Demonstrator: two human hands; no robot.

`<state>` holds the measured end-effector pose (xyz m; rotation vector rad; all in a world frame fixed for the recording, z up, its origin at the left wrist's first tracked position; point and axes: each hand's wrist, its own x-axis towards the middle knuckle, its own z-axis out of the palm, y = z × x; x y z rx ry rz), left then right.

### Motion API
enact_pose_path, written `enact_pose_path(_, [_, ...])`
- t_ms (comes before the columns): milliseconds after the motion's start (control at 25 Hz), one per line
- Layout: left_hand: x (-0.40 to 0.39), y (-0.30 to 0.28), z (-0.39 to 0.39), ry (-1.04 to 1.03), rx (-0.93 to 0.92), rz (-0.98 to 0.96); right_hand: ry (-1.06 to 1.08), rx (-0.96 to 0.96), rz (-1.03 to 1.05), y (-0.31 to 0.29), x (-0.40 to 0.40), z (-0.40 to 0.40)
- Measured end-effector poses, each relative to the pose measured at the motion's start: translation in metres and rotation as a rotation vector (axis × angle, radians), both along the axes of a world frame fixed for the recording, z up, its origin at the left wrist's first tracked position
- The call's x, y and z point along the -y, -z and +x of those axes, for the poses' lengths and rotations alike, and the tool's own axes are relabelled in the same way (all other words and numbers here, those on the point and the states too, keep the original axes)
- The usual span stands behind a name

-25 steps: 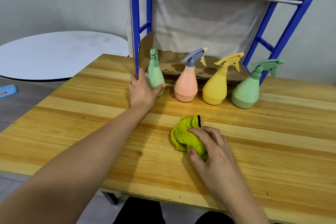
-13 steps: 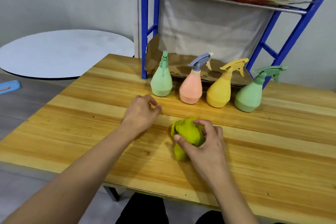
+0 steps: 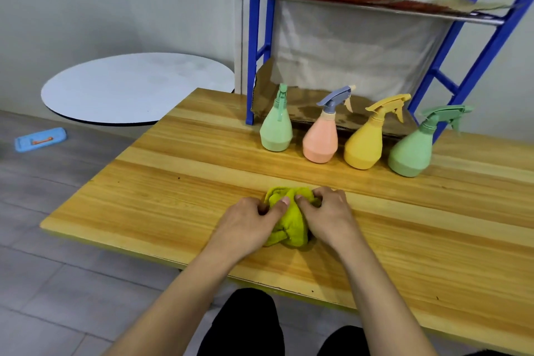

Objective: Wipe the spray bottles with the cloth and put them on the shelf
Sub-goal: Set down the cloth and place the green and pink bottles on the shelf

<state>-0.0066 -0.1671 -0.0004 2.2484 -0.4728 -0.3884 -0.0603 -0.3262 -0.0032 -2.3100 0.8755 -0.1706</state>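
Near the front middle of the wooden surface [image 3: 179,182], your left hand [image 3: 248,220] and right hand [image 3: 329,215] sit side by side on the yellow-green cloth [image 3: 291,225]. Both grips are clenched on the cloth: left thumb and fingers pinch its left edge, right fingers curl into its right edge. The cloth is bunched, resting on the surface between and partly under the hands.

Four spray bottles stand upright in a row toward the back of the surface, none touched, all well apart from the hands:
- light green bottle [image 3: 276,131], leftmost, its trigger head turned so it looks narrow from this view;
- pink bottle [image 3: 320,140] with a grey-blue trigger head, just beside it;
- yellow bottle [image 3: 364,147] with a yellow trigger head;
- green bottle [image 3: 410,153], rightmost, its nozzle pointing right.

The nozzles of the pink and yellow bottles also point right.

Behind the row stands the blue-framed shelf [image 3: 254,37]. Its lower level is lined with stained cardboard [image 3: 309,107] and sits directly behind the bottles; the upper level, also lined, has a metal front rail. A pale sheet hangs behind the frame.

Left of the surface you have a round white tabletop [image 3: 135,87], and a small blue item [image 3: 40,139] lies on the grey floor. Your dark-clad knees show at the bottom edge.
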Motion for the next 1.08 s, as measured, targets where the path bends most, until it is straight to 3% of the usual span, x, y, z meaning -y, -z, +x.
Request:
enact_pose_path(200, [-0.012,0.005,0.004,-0.119,-0.11,-0.344,-0.078,0.359,0.144,0.0,-0.023,0.002])
enact_pose_path(400, [-0.085,-0.004,0.037,-0.209,0.023,-0.549,-0.199,0.461,0.203,-0.007,-0.076,0.043])
enact_pose_path(520, [-0.131,-0.011,0.06,-0.204,0.08,-0.404,-0.3,0.407,0.163,-0.014,-0.119,0.062])
enact_pose_path(640, [-0.163,0.003,0.065,-0.203,0.261,0.022,-0.36,0.234,-0.348,0.004,-0.152,0.065])
enact_pose_path(720, [-0.169,0.014,0.055,-0.175,0.502,0.054,-0.415,0.323,-0.518,0.013,-0.165,0.058])
enact_pose_path(800, [-0.166,0.027,0.047,-0.052,0.612,0.076,-0.488,0.373,-0.51,0.017,-0.168,0.051])
enact_pose_path(960, [-0.168,0.051,0.045,0.031,0.625,0.188,-0.723,0.148,-0.393,0.03,-0.155,0.039])
enact_pose_path(1080, [-0.182,0.062,0.055,0.039,0.642,0.222,-0.827,0.1,-0.351,0.033,-0.156,0.048])
